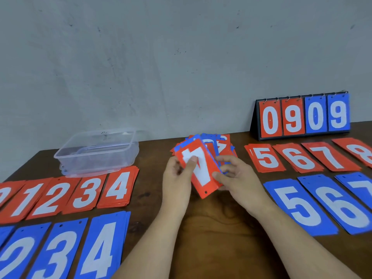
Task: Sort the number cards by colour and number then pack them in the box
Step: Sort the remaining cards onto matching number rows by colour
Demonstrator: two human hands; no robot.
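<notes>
**Left hand**: curled around a fanned stack of red and blue plastic number cards at centre frame, thumb pressed on the top card.

**Right hand**: thumb and fingers pinching the right edge of that top card, a red card with a white 7, which is seen upside down.

**Step judged in hand:** the 7 is to be drawn off and laid on the red 7 pile, right of centre. It is best turned upright first and squared to the pile. The fan should be held firm so that nothing beneath is dragged out.

**Counted:**
- Red piles: nine. Five lie at left, the outermost cut by the frame edge, and four at right, 5 to 8.
- Blue piles: six readable. 2, 3 and 4 lie at lower left; 5, 6 and 7 at lower right.
- Clear plastic box: one, left of centre, no cards in it.
- Black flip scoreboard: one, four flaps reading 0909, upper right.
- Brown wooden table: one.
</notes>
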